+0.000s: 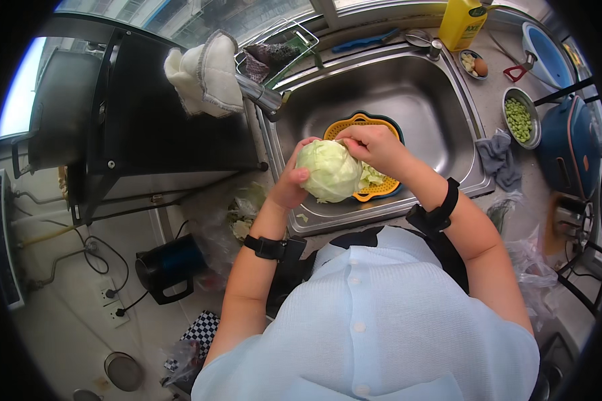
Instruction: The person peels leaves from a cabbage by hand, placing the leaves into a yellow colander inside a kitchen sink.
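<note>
A pale green head of cabbage point(329, 171) is held up over the near part of a stainless steel sink point(436, 100). My left hand point(290, 181) grips it from the left side, thumb across its front. At its upper right, the bent fingers of my right hand point(373, 145) pinch the edge of a leaf. Below and behind the cabbage, a yellow plastic colander point(353, 122) sits in a dark green basin point(398, 125) in the sink. Torn cabbage leaves point(371, 176) lie in the colander, partly hidden by the cabbage and my right hand.
The faucet point(266, 97), with a white cloth point(205, 75) over it, reaches over the sink's left side. A yellow detergent bottle point(461, 25), a bowl of green beans point(518, 119) and a grey rag point(500, 158) stand or lie around the right rim. An electric kettle point(170, 268) is at left.
</note>
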Available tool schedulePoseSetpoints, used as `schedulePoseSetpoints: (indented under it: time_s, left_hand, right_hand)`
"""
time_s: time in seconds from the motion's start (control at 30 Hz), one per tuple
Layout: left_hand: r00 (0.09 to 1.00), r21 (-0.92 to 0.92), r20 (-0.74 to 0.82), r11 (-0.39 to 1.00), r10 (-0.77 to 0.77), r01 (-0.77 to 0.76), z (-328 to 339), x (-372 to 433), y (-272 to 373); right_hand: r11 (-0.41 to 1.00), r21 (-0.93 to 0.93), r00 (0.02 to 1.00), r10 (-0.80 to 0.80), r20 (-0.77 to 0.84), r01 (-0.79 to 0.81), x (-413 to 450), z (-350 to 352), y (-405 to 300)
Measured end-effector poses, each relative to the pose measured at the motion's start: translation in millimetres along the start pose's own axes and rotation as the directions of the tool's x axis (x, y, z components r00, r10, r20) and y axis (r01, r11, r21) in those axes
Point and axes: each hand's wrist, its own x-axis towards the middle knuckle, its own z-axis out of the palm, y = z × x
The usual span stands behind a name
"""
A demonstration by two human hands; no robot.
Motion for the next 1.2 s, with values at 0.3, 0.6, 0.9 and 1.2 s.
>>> schedulePoseSetpoints:
  time_s: [0.3,0.6,0.9,1.2]
  left_hand:
    - [0.995,-0.146,-0.079,0.986,0.068,-0.079,-15.9,-0.8,-6.1]
    - [0.982,-0.004,-0.188,1.0,-0.025,0.025,-15.3,2.6,4.7]
    - [0.989,0.085,0.116,0.993,-0.096,0.087,15.1,9.7,24.7]
    - [0.984,0.369,0.166,0.93,-0.066,0.001,29.8,13.0,46.2]
  right_hand:
    - [0.602,0.796,0.826,0.481,-0.294,-0.067,4.0,21.0,14.6]
    - [0.669,0.74,0.685,0.508,-0.523,0.069,7.3,4.8,22.0]
    - [0.804,0.559,0.891,0.389,-0.235,-0.203,7.8,11.5,6.7]
    - [0.209,0.94,0.865,0.482,0.142,-0.271,7.8,16.8,0.9]
